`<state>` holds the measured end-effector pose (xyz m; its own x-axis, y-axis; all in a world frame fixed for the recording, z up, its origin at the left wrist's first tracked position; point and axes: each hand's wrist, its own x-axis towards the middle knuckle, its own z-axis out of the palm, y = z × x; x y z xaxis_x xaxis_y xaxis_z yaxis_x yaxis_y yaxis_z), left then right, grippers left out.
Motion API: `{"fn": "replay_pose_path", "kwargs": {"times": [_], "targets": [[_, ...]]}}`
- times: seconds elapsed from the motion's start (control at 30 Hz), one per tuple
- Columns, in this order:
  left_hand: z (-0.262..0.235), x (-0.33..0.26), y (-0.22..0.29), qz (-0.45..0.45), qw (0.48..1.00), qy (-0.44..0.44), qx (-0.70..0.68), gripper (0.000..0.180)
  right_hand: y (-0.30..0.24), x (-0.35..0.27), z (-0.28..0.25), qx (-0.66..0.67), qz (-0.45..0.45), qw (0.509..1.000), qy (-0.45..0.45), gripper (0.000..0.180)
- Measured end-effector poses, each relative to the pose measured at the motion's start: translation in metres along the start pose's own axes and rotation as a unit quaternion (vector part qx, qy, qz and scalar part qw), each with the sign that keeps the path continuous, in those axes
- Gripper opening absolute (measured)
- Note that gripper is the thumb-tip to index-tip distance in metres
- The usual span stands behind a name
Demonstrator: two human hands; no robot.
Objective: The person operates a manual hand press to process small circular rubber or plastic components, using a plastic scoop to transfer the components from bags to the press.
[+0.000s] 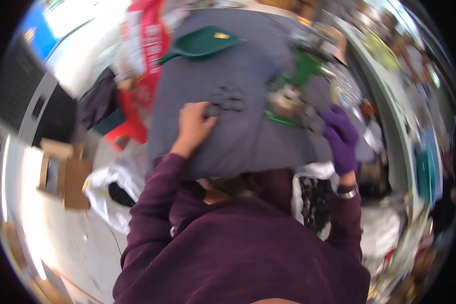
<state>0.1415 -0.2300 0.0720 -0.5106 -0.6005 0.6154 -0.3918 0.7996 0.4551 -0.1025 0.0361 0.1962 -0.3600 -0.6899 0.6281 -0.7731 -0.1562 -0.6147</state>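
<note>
My bare left hand [193, 127] rests on the grey-covered table [213, 152], its thumb and forefinger closed about a small dark piece [213, 110]. Just beyond its fingertips lies a loose group of similar small dark pieces [230, 99], too blurred to name. On the right, my right hand [341, 139] wears a purple knitted glove, and its fingers are curled in. What they hold, if anything, is hidden. Close to the glove, on its left, stands a small green bench machine [304, 66] with a metal block on its green base [282, 119].
A dark green dustpan [202, 44] lies at the table's far side. White plastic bags, one on the left [121, 175] and one with dark bits [314, 202] on the right, hang below the near edge. A red stool [131, 126] and cardboard box [63, 175] stand left.
</note>
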Motion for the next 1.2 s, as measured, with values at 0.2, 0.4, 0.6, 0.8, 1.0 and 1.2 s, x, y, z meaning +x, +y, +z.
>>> {"fn": "replay_pose_path", "kwargs": {"times": [0.2,0.4,0.6,0.8,1.0,1.2], "targets": [[0.008,-0.006,-0.006,-0.051,0.998,-0.031,-0.037,0.038,0.013,0.001,-0.006,-0.009,-0.042,0.999,-0.006,0.027],[0.016,0.009,0.012,-0.085,0.994,-0.010,-0.070,0.038,0.011,0.001,-0.010,0.004,-0.058,0.998,-0.011,0.024],[0.061,0.039,0.091,-0.037,0.975,-0.029,-0.219,0.042,-0.037,0.044,-0.029,0.130,0.108,0.986,-0.016,0.024],[0.122,0.070,0.119,-0.055,0.969,-0.080,-0.229,0.039,-0.038,0.087,-0.049,0.077,-0.003,0.996,-0.032,0.029],[0.143,0.080,0.129,-0.050,0.978,-0.073,-0.189,0.042,-0.040,0.089,-0.049,0.115,0.064,0.991,-0.020,0.031],[0.154,0.081,0.140,-0.095,0.966,-0.074,-0.227,0.040,-0.042,0.084,-0.046,0.108,0.085,0.990,-0.026,0.032]]}}
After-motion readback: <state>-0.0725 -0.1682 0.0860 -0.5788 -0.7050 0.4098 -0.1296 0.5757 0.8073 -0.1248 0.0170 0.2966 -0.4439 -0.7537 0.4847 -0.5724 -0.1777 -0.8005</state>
